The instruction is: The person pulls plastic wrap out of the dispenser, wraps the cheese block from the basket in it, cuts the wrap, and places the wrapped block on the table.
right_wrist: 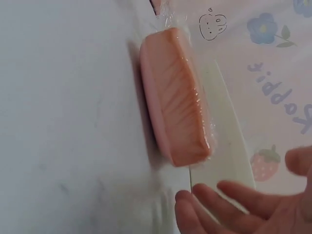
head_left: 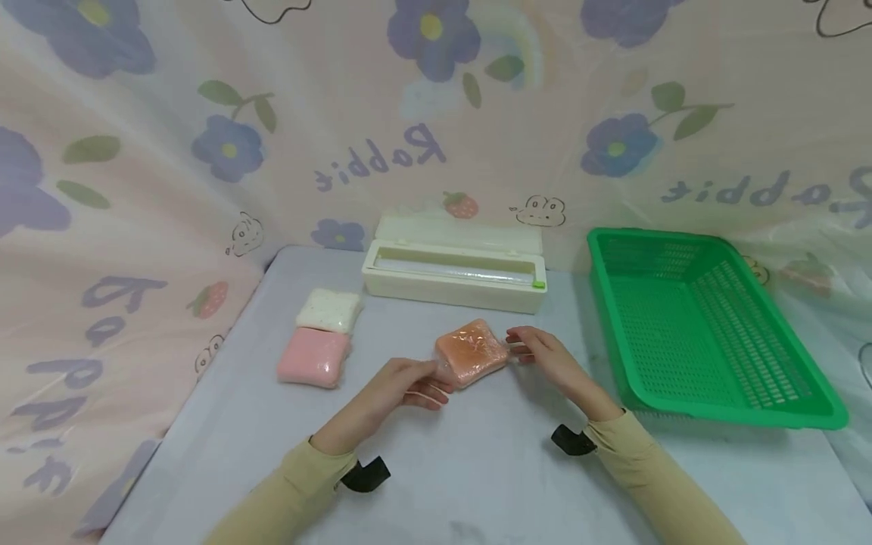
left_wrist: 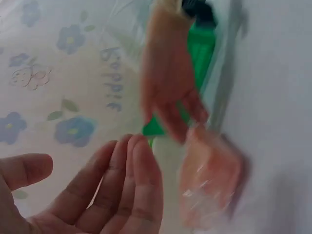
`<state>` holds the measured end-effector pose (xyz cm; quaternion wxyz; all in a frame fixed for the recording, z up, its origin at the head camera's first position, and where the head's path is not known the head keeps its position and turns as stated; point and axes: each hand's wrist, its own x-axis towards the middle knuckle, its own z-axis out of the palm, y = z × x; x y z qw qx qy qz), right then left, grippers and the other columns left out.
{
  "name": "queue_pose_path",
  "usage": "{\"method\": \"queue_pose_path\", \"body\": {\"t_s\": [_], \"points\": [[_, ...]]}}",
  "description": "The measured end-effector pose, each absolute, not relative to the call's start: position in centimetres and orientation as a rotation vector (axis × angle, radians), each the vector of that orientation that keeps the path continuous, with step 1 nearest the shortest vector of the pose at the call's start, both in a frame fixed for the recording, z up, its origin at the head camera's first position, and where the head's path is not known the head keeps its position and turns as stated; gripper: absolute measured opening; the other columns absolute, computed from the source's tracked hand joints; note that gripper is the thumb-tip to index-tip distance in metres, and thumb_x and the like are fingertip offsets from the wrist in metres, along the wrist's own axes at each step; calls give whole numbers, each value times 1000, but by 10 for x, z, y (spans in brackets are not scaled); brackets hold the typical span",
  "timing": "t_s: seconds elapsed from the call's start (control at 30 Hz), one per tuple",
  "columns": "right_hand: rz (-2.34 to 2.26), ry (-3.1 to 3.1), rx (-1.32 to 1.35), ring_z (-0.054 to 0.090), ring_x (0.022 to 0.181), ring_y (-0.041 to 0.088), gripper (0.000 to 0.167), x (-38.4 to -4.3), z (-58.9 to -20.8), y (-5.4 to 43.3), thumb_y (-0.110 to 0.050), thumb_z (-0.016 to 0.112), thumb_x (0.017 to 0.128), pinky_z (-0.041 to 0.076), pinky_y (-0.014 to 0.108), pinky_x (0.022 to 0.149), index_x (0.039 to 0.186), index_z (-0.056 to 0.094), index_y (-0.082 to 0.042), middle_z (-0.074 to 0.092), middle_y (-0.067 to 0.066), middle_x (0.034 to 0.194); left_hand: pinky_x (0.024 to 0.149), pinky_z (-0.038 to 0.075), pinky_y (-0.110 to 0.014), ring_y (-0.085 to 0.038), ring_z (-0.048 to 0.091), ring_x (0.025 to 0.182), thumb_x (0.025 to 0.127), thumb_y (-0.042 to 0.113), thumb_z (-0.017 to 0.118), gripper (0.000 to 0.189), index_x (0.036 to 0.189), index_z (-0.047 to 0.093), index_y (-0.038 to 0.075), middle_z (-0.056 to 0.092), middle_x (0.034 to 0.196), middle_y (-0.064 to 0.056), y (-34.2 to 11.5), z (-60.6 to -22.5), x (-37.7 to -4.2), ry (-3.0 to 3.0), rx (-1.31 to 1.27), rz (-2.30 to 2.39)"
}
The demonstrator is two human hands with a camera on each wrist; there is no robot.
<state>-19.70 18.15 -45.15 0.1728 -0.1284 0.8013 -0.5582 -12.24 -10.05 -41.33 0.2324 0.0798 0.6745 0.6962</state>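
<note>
An orange-brown, toast-shaped block (head_left: 471, 350) wrapped in clear film lies on the table between the two hands. Its thick pinkish side (right_wrist: 170, 97) shows in the right wrist view, with loose film at one end. My left hand (head_left: 409, 382) is at the block's near left corner, fingers loosely extended and overlapping the film edge in the head view. In the left wrist view that hand (left_wrist: 122, 195) holds nothing between thumb and fingers. By the right corner is my right hand (head_left: 548, 359), its fingers relaxed and apart from the block in the right wrist view.
Behind the block stands a cream cling film box (head_left: 453, 295), lid raised, with a film roll (head_left: 456, 271) inside. To the left lie a wrapped pink block (head_left: 315, 357) and a wrapped white block (head_left: 329, 310). A green plastic basket (head_left: 613, 363) stands at the right.
</note>
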Motion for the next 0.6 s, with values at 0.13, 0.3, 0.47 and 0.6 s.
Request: {"method": "queue_pose_path", "body": {"t_s": [0.13, 0.3, 0.47, 0.6], "points": [[-1605, 2270, -268, 59, 106, 41, 52, -185, -450, 194, -29, 31, 107, 51, 48, 89, 122, 50, 16, 59, 29, 115, 93, 51, -40, -33, 61, 106, 102, 32, 44, 49, 114, 62, -12, 65, 113, -22, -110, -400, -142, 2018, 267, 1920], [-1570, 2120, -305, 63, 99, 39, 51, -170, -449, 200, -27, 31, 106, 54, 46, 84, 114, 55, 17, 64, 28, 105, 101, 44, -41, -31, 56, 115, 102, 39, 42, 53, 119, 61, -7, 61, 122, -20, -113, -404, -179, 2199, 227, 1770], [-1572, 2080, -326, 63, 98, 37, 48, -166, -451, 191, -26, 34, 106, 56, 43, 82, 117, 54, 15, 64, 27, 106, 102, 43, -43, -36, 53, 118, 103, 43, 37, 61, 122, 57, -11, 59, 124, -22, -108, -418, -210, 2256, 159, 1605], [-1615, 2144, -284, 62, 98, 38, 51, -171, -452, 180, -30, 30, 106, 55, 45, 82, 117, 54, 15, 62, 28, 107, 99, 46, -44, -33, 57, 113, 103, 43, 35, 61, 121, 58, -11, 62, 121, -20, -99, -429, -216, 2216, 90, 1577]]}}
